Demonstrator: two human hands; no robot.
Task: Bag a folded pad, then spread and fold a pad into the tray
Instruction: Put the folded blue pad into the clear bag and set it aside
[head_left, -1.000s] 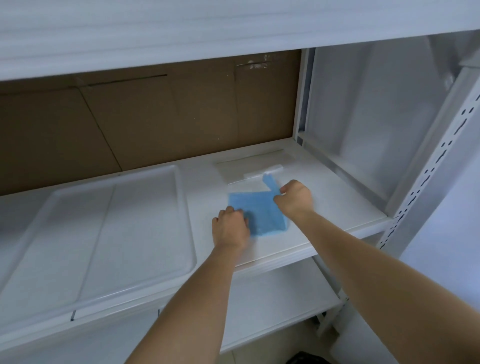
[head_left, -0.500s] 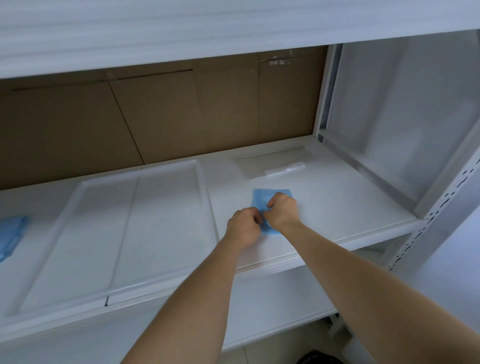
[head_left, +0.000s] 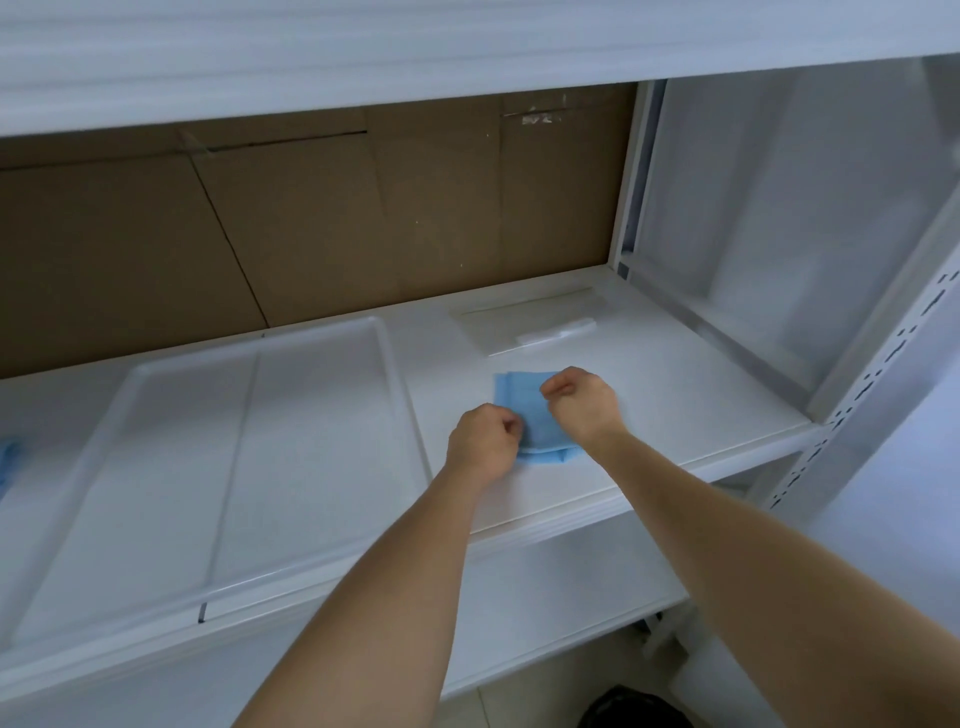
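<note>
A folded blue pad (head_left: 530, 410) lies on the white shelf just right of the tray. My left hand (head_left: 483, 441) has curled fingers pinching the pad's left edge. My right hand (head_left: 584, 402) is curled over the pad's right side, thumb and forefinger pinching at its top layer. The pad's right part is hidden under that hand. A stack of clear plastic bags (head_left: 498, 330) with a white zip strip lies behind the pad. The shallow white tray (head_left: 395, 374) sits on the left half of the shelf.
A second blue pad (head_left: 8, 457) peeks in at the far left edge. Brown cardboard (head_left: 311, 218) backs the shelf, and a white perforated upright (head_left: 883, 374) stands at the right. Another shelf board hangs low overhead, and a lower shelf (head_left: 545, 587) runs beneath.
The pad went from a wider, partly open shape to a narrower fold. My hands met over it half a second ago and have since moved apart to its two sides.
</note>
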